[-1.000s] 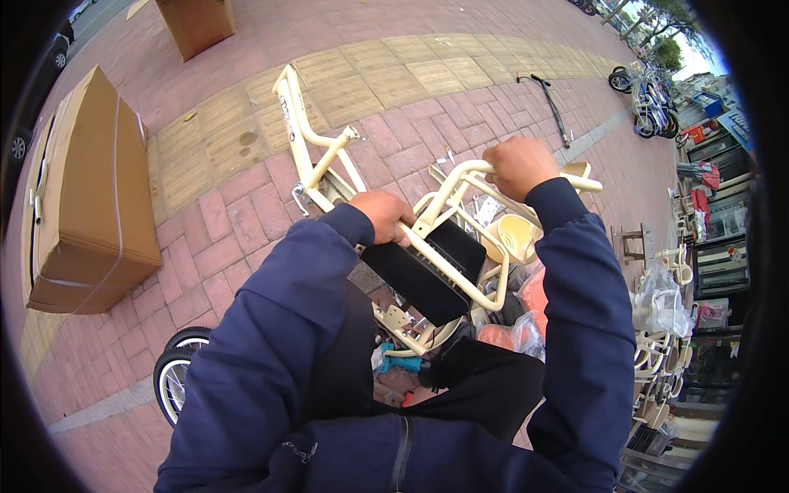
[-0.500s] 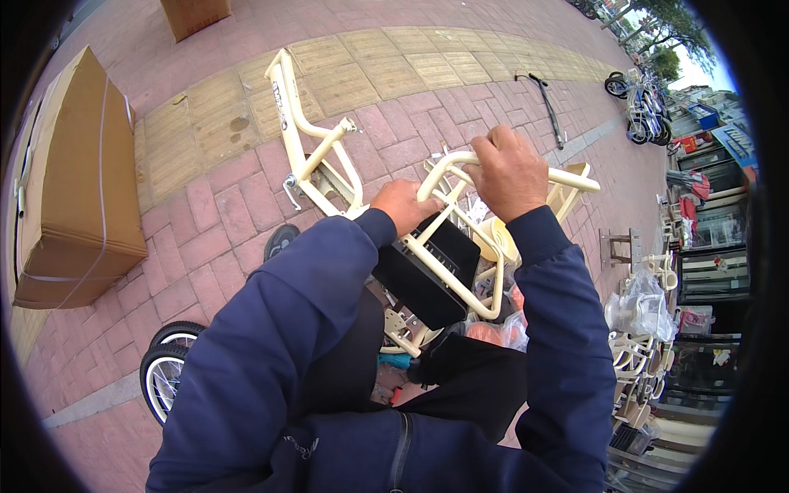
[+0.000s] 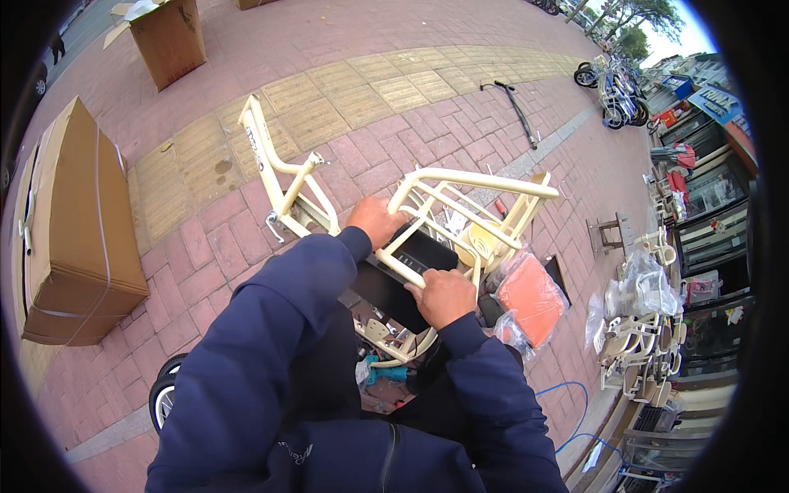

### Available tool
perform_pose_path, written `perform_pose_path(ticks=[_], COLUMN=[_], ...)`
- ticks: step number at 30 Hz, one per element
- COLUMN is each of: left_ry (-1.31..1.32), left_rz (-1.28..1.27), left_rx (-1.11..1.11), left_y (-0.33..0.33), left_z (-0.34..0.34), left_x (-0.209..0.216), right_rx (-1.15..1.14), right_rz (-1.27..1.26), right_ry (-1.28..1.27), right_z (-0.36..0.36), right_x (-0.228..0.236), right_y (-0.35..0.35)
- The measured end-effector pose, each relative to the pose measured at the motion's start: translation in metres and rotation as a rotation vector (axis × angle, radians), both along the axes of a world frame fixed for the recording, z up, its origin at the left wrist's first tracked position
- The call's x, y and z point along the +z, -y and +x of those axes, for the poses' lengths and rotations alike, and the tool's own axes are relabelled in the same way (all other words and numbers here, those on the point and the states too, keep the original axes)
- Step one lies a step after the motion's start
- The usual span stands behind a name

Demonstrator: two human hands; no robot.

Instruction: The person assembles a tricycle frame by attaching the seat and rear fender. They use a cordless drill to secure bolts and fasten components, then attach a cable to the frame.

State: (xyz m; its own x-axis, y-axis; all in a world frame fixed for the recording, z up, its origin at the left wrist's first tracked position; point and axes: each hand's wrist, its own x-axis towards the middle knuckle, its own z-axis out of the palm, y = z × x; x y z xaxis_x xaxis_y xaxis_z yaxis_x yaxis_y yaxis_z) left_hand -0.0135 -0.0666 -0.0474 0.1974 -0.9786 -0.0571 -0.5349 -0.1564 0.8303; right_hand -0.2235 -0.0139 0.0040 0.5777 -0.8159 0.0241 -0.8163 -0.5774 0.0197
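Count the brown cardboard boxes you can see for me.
3: a large strapped box at the left, a farther box at upper left, and apparently a third box, mostly cut off by the top edge. Others may be hidden.

Here's the rack, cream tubing bent into rounded corners, slanting over the black box! One bar crosses above the box, the long tube stretches past its right; contact can't be told.
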Motion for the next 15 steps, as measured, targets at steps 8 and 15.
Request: perform_pose_path(ticks=[8,15], left_ry=[0.029,0.086], left_rz=[-0.020,-0.026], left_rx=[-0.001,-0.020], left_y=[-0.016,-0.021], left_z=[-0.043,-0.055], left_x=[0.019,-0.006], right_rx=[0.119,0.088], right_rz=[0.078,0.218], right_ry=[0.052,0.021], right_z=[-0.031,-0.030], right_x=[0.008,0.006], right_y=[0.009,0.031])
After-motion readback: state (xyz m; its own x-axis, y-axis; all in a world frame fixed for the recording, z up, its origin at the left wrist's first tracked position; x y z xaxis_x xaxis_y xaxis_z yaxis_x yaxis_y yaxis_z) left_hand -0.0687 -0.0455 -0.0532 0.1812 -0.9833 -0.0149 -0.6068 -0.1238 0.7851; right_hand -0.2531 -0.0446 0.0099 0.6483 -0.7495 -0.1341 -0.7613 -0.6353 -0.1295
